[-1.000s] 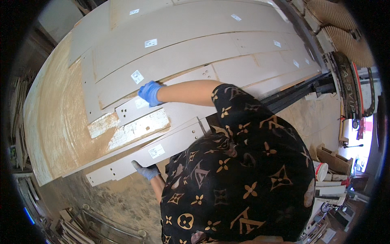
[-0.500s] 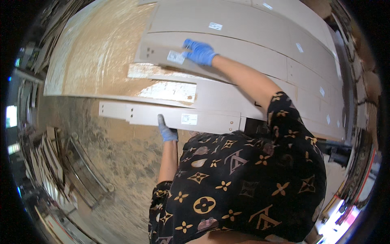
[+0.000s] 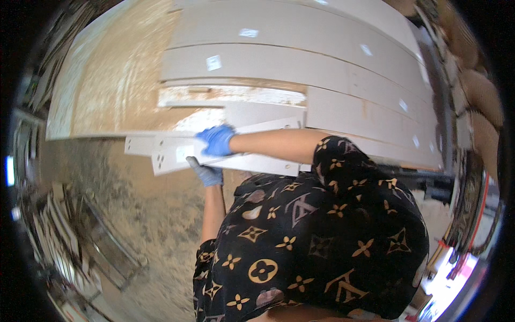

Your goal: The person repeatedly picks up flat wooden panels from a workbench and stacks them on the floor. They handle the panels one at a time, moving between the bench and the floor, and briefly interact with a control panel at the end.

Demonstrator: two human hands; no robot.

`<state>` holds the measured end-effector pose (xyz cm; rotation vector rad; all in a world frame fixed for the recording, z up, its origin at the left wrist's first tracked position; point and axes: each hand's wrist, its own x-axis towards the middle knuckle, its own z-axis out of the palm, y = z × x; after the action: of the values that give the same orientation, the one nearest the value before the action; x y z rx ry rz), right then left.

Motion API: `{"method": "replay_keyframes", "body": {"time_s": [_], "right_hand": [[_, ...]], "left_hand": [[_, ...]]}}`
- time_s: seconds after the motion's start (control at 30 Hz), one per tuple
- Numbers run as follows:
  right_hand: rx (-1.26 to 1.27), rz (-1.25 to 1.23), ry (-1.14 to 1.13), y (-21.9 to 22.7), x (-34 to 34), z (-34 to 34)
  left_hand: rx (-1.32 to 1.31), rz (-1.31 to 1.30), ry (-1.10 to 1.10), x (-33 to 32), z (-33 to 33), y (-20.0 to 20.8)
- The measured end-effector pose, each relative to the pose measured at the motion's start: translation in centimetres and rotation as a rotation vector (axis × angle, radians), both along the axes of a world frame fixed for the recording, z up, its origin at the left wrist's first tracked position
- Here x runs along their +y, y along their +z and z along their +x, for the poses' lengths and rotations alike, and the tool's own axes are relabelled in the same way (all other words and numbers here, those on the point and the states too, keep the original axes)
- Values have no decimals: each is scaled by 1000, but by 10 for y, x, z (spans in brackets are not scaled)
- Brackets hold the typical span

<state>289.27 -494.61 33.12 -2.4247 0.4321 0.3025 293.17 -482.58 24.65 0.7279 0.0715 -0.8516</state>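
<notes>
My blue-gloved left hand [image 3: 208, 174] grips a small stack of narrow light-grey panels [image 3: 140, 145] at the near edge of the table. Its thumb lies on top; the other fingers are mostly hidden beneath. Over the same stack, my blue-gloved right hand [image 3: 216, 140] holds another narrow grey panel [image 3: 170, 155], with small holes near its left end and a white label. This panel lies slanted across the stack, its right part rising away from me behind my right forearm. How the right fingertips wrap its edge is blurred.
Rows of long grey panels [image 3: 257, 59] with white labels cover the right of a large worktable. The brown, scuffed sheet [image 3: 118, 70] shows at left. A metal-framed cart [image 3: 107, 244] and upright board offcuts [image 3: 59, 231] stand on the dusty floor at lower left.
My right hand has come back from the panel rows toward me, bringing a holed, labelled panel onto the stack by my left hand. The left hand still grips the stack.
</notes>
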Motion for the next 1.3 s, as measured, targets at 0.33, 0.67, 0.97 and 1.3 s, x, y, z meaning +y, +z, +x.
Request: {"method": "replay_keyframes", "body": {"time_s": [0.33,0.67,0.97,1.3], "right_hand": [[-33,-369,-101,0,-144,-151],[102,-609,423,-7,-214,-152],[-61,-733,313,131,-271,-143],[-172,-548,-351,78,-366,-160]], "left_hand": [[-35,190,45,6,1,-10],[-41,171,146,14,-7,-4],[-120,91,317,43,-39,11],[-30,108,401,44,-37,5]]}}
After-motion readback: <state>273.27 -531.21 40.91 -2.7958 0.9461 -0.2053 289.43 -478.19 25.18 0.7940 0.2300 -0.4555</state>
